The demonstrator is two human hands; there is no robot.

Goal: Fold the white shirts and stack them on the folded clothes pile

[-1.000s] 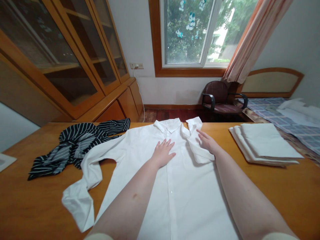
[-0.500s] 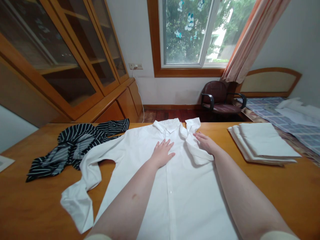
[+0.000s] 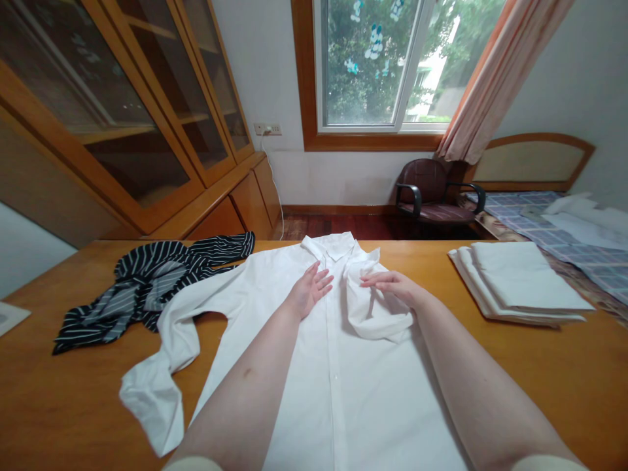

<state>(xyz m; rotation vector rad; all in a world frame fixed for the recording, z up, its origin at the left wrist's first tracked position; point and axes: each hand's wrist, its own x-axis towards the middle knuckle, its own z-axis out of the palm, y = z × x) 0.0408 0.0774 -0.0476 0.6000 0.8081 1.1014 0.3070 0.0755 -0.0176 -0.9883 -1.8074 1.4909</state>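
Note:
A white button-up shirt [image 3: 304, 353] lies front up on the table, its collar at the far edge. One sleeve [image 3: 169, 353] stretches out to the left and bends toward me. The other sleeve [image 3: 375, 320] is folded inward and bunched over the chest. My left hand [image 3: 310, 291] is just over the shirt front near the button strip, fingers spread and palm turned partly inward. Over the bunched sleeve is my right hand [image 3: 392, 286], its fingers stretched out and touching or nearly touching the cloth; whether they press on it I cannot tell.
A crumpled black-and-white striped garment [image 3: 152, 278] lies on the wooden table [image 3: 520, 386] at left. Folded white cloths [image 3: 524, 281] are stacked at right. Beyond the table stand an armchair [image 3: 426, 190], a bed [image 3: 520, 203] and a glass-door cabinet [image 3: 196, 176].
The right sleeve has shifted left and toward me, its cuff end dropping down onto the chest. My right hand moved slightly left with it. My left hand has turned up off the shirt front.

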